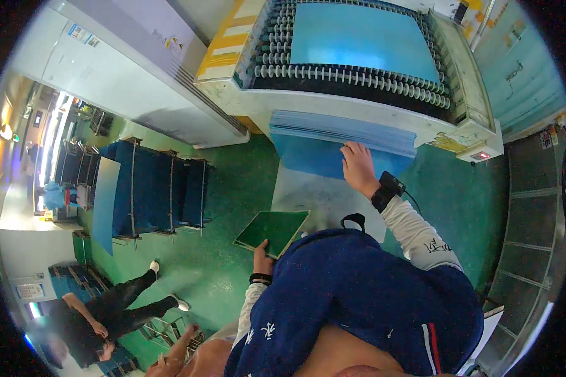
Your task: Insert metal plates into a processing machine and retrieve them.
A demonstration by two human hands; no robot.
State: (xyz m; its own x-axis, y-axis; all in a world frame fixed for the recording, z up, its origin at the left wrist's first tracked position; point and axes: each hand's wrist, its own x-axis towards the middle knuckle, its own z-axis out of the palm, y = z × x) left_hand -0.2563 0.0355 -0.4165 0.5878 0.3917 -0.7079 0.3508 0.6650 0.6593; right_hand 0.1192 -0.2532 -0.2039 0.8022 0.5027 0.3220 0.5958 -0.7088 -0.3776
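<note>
My left hand (263, 260) is closed on the near edge of a flat dark-green board (271, 231), which lies tilted beside my body. A stack of blue panels (343, 135) leans, edges up, below the front of a roller conveyor (352, 76). On the stack's nearest panel lies my right hand (360, 168), fingers stretched out toward the top edges and thumb apart. A larger light-blue panel (365, 41) rests flat on the conveyor's rows of white rollers.
Racks of dark-blue panels (154, 185) stand on the green floor at left. A person in dark clothes (116, 311) is at lower left. A white cabinet (138, 69) flanks the conveyor, and a grey shelf unit (528, 213) stands at right.
</note>
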